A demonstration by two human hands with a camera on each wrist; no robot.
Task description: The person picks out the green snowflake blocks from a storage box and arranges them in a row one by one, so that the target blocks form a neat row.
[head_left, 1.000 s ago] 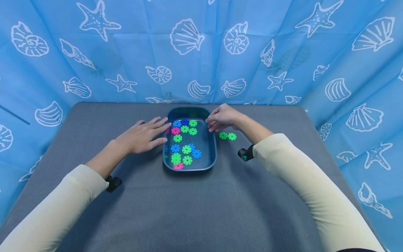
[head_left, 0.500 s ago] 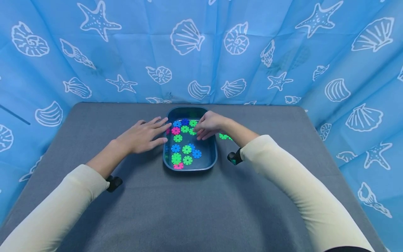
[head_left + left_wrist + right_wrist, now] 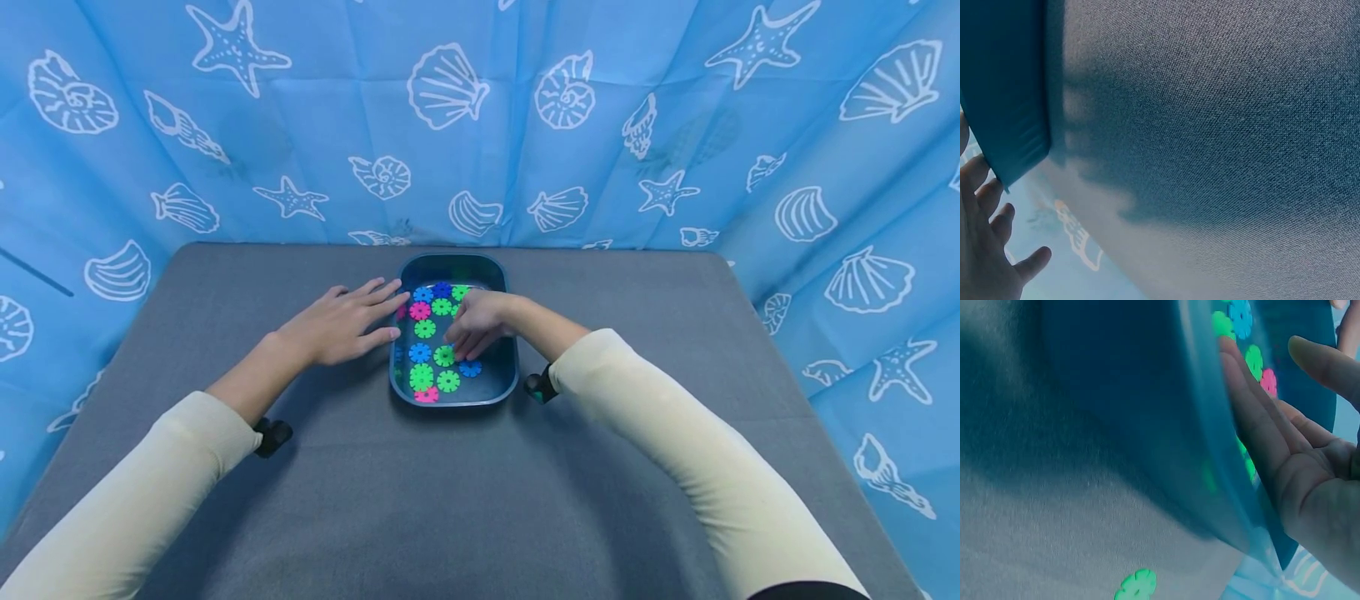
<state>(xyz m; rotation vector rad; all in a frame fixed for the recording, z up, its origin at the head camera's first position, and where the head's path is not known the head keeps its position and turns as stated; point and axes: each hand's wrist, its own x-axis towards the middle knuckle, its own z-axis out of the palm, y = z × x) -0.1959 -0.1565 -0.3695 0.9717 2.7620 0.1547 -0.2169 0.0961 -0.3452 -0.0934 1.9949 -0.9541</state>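
Observation:
A dark blue rectangular tray [image 3: 491, 398] on the table holds several notched plastic discs. My right hand [image 3: 480, 321] reaches over its right side into the tray. In the right wrist view its fingers [image 3: 1260, 419] are extended beside a green disc [image 3: 1224, 325], and the thumb stands apart from them. Near those fingertips lie another green disc [image 3: 444, 357] and a blue disc [image 3: 471, 368]. My left hand [image 3: 348, 321] lies spread at the tray's left rim, its fingertips over the edge. A pink disc [image 3: 420, 311] sits just inside from them.
A loose green disc [image 3: 1136, 585] lies on the grey table outside the tray, hidden under my right forearm in the head view. A blue curtain [image 3: 495, 125] with white shell prints hangs behind the table [image 3: 450, 500].
My right hand has moved from the tray's right rim inward and toward me, down among the discs. Its forearm now covers the loose green discs. The left hand stays put.

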